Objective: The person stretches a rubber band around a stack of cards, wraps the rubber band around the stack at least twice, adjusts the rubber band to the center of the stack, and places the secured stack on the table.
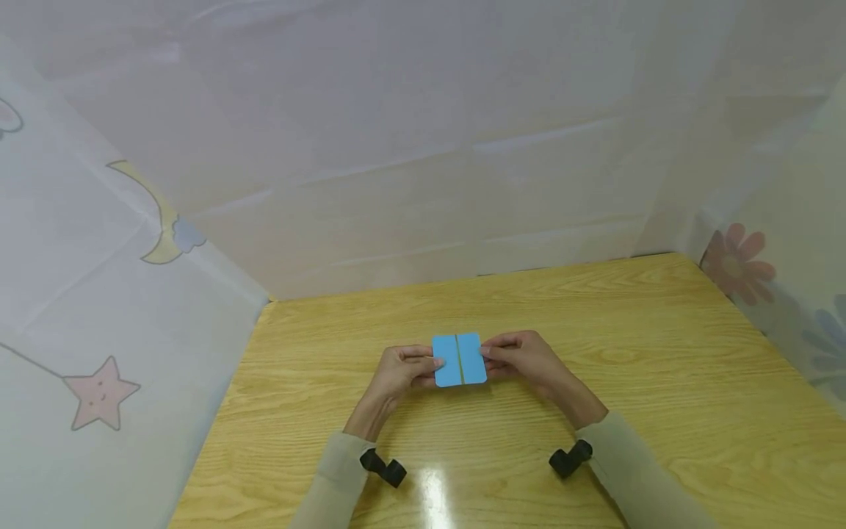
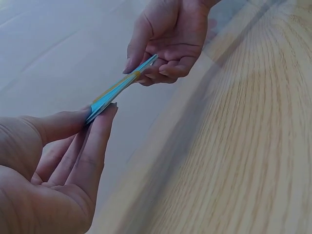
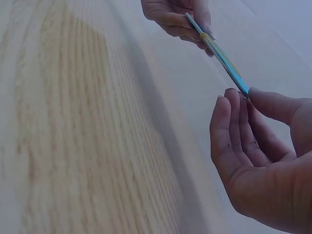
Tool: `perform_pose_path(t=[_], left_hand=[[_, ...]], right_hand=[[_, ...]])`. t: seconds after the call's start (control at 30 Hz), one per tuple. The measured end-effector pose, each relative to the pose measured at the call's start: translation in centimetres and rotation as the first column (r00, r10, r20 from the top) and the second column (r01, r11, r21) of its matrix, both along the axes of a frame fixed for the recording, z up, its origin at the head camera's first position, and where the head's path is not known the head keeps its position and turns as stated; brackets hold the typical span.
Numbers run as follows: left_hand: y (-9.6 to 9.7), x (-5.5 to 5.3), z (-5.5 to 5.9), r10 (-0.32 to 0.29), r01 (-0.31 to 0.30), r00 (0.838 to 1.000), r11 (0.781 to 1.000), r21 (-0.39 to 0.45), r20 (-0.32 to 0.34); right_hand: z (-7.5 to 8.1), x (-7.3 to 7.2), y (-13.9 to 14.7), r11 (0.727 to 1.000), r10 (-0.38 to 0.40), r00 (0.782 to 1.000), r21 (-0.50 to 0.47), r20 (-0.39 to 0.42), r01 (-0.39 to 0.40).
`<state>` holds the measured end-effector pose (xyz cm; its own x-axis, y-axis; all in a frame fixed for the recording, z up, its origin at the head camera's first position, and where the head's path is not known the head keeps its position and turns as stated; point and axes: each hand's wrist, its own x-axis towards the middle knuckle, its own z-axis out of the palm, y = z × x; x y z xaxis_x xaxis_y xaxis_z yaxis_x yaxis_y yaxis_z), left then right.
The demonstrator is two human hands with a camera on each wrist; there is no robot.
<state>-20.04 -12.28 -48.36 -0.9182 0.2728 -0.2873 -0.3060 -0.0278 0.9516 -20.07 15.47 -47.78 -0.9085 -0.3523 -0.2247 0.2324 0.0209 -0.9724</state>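
A thin stack of light blue square cards (image 1: 446,367) with rounded corners is held up over the wooden table, a yellowish rubber band (image 1: 460,358) running round its middle. My left hand (image 1: 399,373) pinches the stack's left edge, thumb on top and fingers beneath. On the opposite edge, my right hand (image 1: 526,360) pinches it between thumb and fingers. Seen edge-on in the left wrist view, the cards (image 2: 111,95) look squeezed together at the band and slightly fanned near the left thumb. The cards' underside is hidden in the head view.
The wood-grain table (image 1: 317,441) spreads below both hands. A pale sheet wall (image 1: 423,184) rises along its back edge. Printed side sheets stand left, with a pink star (image 1: 102,393), and right, with a red flower (image 1: 736,264). Black wrist mounts (image 1: 383,467) sit on the sleeves.
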Motion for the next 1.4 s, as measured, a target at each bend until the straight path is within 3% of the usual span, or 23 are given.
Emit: perform_pose_path(t=[0.67,0.93,1.4], left_hand=[[0.4,0.2,-1.0,-0.026,0.026,0.999,1.000,0.013,0.024],[0.4,0.1,-1.4,-0.054,0.054,0.998,0.998,0.021,0.009],[0.7,-0.8,-1.3,0.010,-0.011,0.999,0.999,0.035,0.033]], right_hand=[[-1.1,0.4,0.0,0.998,-0.055,0.998,-0.035,0.041,0.056],[-1.0,0.6,0.3,0.999,-0.014,1.000,-0.044,0.006,0.014],[-1.1,-0.4,0.6,0.998,-0.069,0.997,-0.002,0.020,0.069]])
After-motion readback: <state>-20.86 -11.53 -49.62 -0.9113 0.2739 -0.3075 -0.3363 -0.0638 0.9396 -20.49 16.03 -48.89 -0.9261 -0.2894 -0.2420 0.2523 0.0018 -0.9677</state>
